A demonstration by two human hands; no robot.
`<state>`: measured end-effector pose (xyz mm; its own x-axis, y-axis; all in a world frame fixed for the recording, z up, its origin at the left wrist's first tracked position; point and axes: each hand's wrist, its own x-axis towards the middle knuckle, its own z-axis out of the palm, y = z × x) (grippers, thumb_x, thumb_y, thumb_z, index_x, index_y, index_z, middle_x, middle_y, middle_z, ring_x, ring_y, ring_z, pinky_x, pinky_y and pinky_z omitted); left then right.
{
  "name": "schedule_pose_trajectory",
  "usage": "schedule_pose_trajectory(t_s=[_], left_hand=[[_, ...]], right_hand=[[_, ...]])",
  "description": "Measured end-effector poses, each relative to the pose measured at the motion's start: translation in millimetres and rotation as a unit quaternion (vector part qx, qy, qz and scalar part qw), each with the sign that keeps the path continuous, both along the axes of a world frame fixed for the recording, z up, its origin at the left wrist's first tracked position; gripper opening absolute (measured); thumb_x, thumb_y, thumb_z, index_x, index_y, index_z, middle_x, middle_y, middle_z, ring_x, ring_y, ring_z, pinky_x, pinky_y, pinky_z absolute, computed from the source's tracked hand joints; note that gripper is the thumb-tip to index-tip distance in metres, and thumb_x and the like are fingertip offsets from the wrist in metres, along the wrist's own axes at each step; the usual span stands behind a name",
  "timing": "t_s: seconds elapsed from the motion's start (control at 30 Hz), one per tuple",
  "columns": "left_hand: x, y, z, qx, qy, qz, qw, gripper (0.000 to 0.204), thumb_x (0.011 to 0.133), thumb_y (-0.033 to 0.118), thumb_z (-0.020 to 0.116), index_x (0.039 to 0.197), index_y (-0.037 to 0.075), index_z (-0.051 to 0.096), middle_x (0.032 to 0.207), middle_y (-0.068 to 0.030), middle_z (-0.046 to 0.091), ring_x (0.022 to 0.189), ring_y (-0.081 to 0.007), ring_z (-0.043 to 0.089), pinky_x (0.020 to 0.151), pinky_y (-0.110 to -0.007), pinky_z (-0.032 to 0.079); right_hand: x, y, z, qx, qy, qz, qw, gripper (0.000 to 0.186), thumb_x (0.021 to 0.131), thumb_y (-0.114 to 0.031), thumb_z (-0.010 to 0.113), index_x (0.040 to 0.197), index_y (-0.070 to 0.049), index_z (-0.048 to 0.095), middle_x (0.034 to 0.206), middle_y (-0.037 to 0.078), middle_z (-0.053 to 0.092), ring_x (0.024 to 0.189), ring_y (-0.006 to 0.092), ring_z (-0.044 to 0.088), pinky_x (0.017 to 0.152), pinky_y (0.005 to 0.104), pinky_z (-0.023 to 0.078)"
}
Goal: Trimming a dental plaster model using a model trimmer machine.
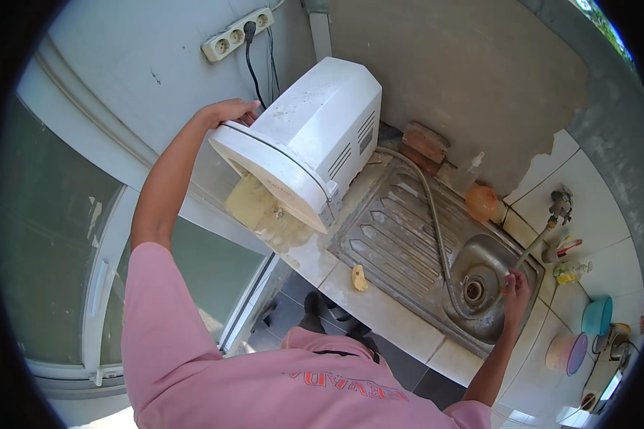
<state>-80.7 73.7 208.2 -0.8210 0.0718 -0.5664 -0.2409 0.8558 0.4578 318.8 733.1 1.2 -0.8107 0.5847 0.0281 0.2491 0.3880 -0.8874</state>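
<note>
A boxy white machine (315,121) with side vents stands on the counter to the left of the sink. My left hand (229,112) is closed over the far left corner of its front panel, the fingertips partly hidden behind the edge. Pale yellow, wet-looking matter (254,205) lies under the front panel. At the right, my right hand (516,287) is over the sink basin (490,243), its fingers closed around a grey hose (438,229). This hose runs from the tap (559,207) down into the basin and back across the drainboard toward the machine.
A yellow chunk (359,277) lies on the front tiles. Bricks (425,143), a spray bottle (472,164) and an orange round object (481,203) stand along the wall. Tubs (567,354) crowd the right side. A power strip (236,36) with a plugged-in cable hangs behind the machine.
</note>
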Motion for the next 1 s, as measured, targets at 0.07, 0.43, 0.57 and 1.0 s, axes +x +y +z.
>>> schedule_pose_trajectory(t_s=[0.07, 0.43, 0.57, 1.0], left_hand=[[-11, 8, -6, 0.012, -0.054, -0.026, 0.998, 0.067, 0.101, 0.058, 0.036, 0.136, 0.003, 0.054, 0.129, -0.0116, 0.06, 0.114, -0.0203, 0.06, 0.098, -0.033, 0.047], [-40, -8, -81, 0.277, -0.21, -0.047, 0.936, 0.088, 0.092, 0.075, 0.034, 0.15, 0.009, 0.039, 0.148, -0.0114, 0.046, 0.134, -0.0223, 0.045, 0.11, -0.036, 0.038], [-40, -4, -84, 0.285, -0.196, -0.035, 0.938, 0.089, 0.092, 0.075, 0.034, 0.149, 0.008, 0.038, 0.148, -0.0118, 0.046, 0.134, -0.0224, 0.045, 0.11, -0.036, 0.038], [-42, -28, -88, 0.281, -0.119, -0.01, 0.952, 0.091, 0.092, 0.075, 0.033, 0.149, 0.005, 0.038, 0.147, -0.0128, 0.046, 0.134, -0.0228, 0.045, 0.111, -0.036, 0.037]], right_hand=[[46, -6, -14, -0.007, -0.014, 0.003, 1.0, 0.022, 0.101, -0.018, 0.052, 0.108, 0.0, 0.062, 0.082, 0.002, 0.062, 0.061, 0.0064, 0.051, 0.058, 0.0219, 0.043], [221, -87, -48, -0.065, -0.111, -0.22, 0.967, 0.02, 0.102, -0.016, 0.05, 0.105, -0.003, 0.064, 0.077, 0.003, 0.061, 0.053, 0.0051, 0.05, 0.046, 0.0198, 0.042], [201, -120, -30, -0.057, -0.113, -0.215, 0.968, 0.02, 0.102, -0.017, 0.05, 0.105, -0.003, 0.064, 0.077, 0.002, 0.061, 0.054, 0.005, 0.05, 0.049, 0.0192, 0.041], [188, -155, -33, -0.06, -0.092, -0.187, 0.976, 0.02, 0.102, -0.016, 0.05, 0.103, -0.003, 0.065, 0.076, 0.003, 0.061, 0.054, 0.0052, 0.052, 0.048, 0.0189, 0.042]])
